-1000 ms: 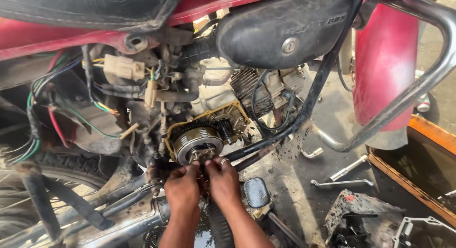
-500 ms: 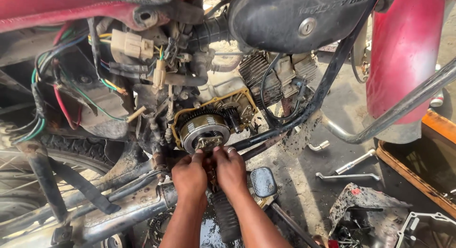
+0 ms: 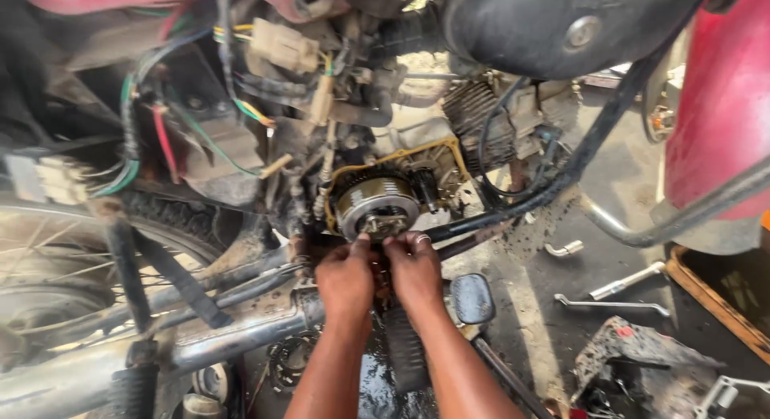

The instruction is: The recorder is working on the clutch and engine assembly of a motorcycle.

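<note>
A red motorcycle lies on its side with its engine case open. A round metal clutch drum (image 3: 377, 206) sits in the opening, ringed by a yellowish gasket edge (image 3: 449, 150). My left hand (image 3: 346, 279) and my right hand (image 3: 415, 271) are side by side just below the drum, fingertips touching its lower rim and the parts under it. The fingers of both are curled; what they grip is hidden. A ring shows on my right hand.
Coloured wires (image 3: 160, 138) and connectors hang at upper left. The tyre (image 3: 56, 250) and exhaust pipe (image 3: 224, 339) lie left. A mirror (image 3: 472, 299), wrenches (image 3: 613, 305), a small bent metal piece (image 3: 564, 248) and an engine cover (image 3: 634, 355) rest on the oily ground at right.
The view has shifted left and closer, so the engine sits further right in frame. Both hands stay at the drum's lower edge with only slight finger motion.
</note>
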